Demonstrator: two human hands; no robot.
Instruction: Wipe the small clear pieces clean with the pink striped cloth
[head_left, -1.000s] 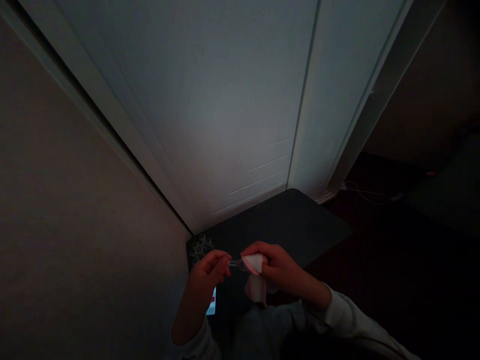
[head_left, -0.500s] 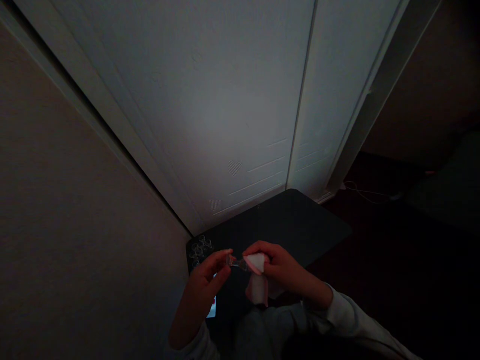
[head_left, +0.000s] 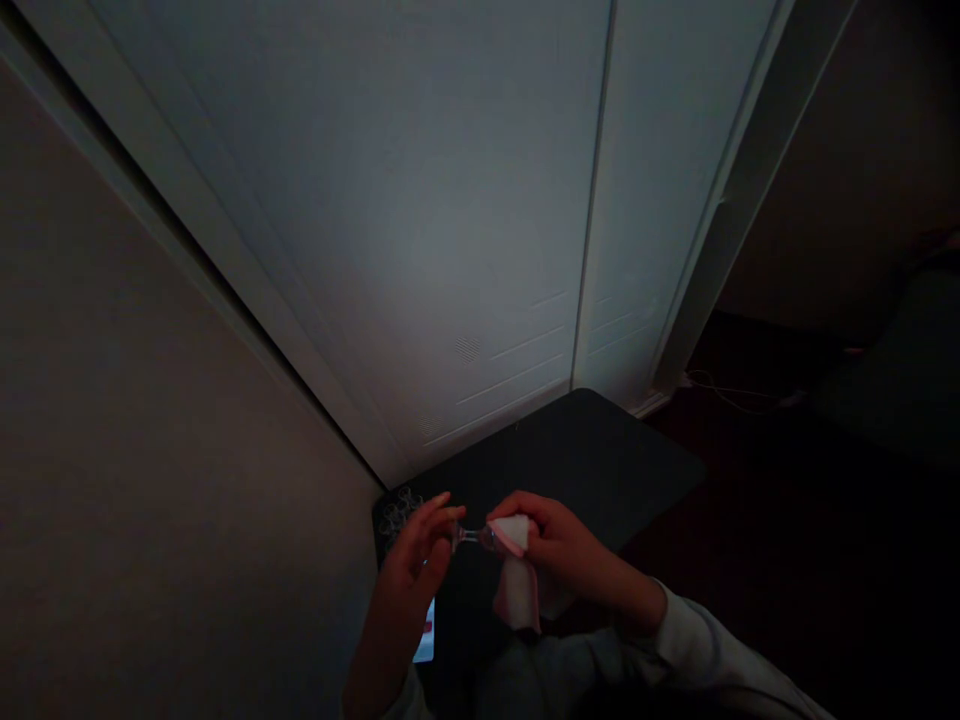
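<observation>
A small clear stemmed glass [head_left: 470, 537] lies sideways between my two hands, above the dark table. My left hand [head_left: 415, 556] holds it by the foot, with the thumb below and the fingers curved over the top, some of them raised. A pink-and-white cloth [head_left: 517, 590] is wrapped over the bowl end, and my right hand [head_left: 553, 535] grips the bowl through it. The rest of the cloth hangs down below that hand. Most of the bowl is hidden by the cloth and fingers.
Several small clear glasses [head_left: 397, 510] stand at the left corner of the dark table [head_left: 570, 460], partly behind my left hand. A lit phone screen [head_left: 425, 640] shows beside my left wrist. White panels [head_left: 450, 220] rise behind the table; a pale cable [head_left: 727, 390] lies at right.
My left fingers have loosened and lifted a little around the foot of the glass, showing more of the stem. The right hand keeps the cloth on the bowl. The view has shifted slightly.
</observation>
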